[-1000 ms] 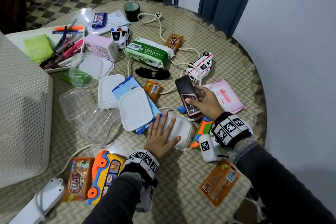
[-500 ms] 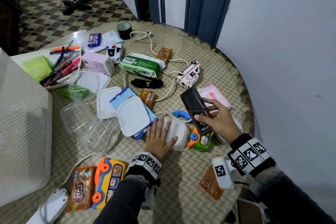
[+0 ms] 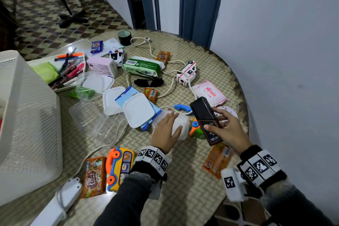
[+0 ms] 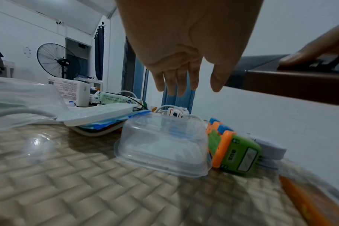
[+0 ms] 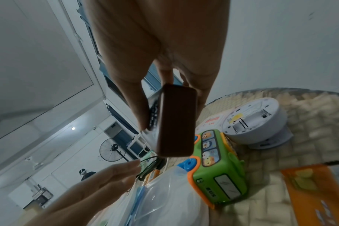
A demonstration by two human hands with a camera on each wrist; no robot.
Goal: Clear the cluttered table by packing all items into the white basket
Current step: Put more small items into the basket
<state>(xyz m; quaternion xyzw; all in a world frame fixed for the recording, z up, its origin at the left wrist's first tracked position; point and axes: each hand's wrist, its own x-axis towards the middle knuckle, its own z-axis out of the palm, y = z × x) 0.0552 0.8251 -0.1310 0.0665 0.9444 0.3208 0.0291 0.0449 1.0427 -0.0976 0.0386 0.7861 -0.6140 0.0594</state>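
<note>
My right hand [image 3: 219, 122] grips a dark brown rectangular box [image 3: 201, 112], thumb on its labelled face and fingers behind, lifted off the table. The same box [image 5: 176, 120] hangs end-on in the right wrist view. My left hand [image 3: 165, 128] is spread flat, fingers straight, over an upturned clear plastic container [image 3: 183, 126]. The left wrist view shows those fingers [image 4: 176, 82] a little above the container [image 4: 164, 143]. The white mesh basket [image 3: 27, 115] stands at the table's left edge.
A green toy bus [image 3: 197, 131] and a white round device [image 5: 257, 122] lie under the held box. Orange snack packs [image 3: 217, 159], a yellow toy bus [image 3: 120, 167], lids, tubs, a cable and a power strip [image 3: 60, 202] crowd the table. A wall stands close on the right.
My right hand has raised the brown box off the table and drawn it toward me. The left hand has stayed over the clear container.
</note>
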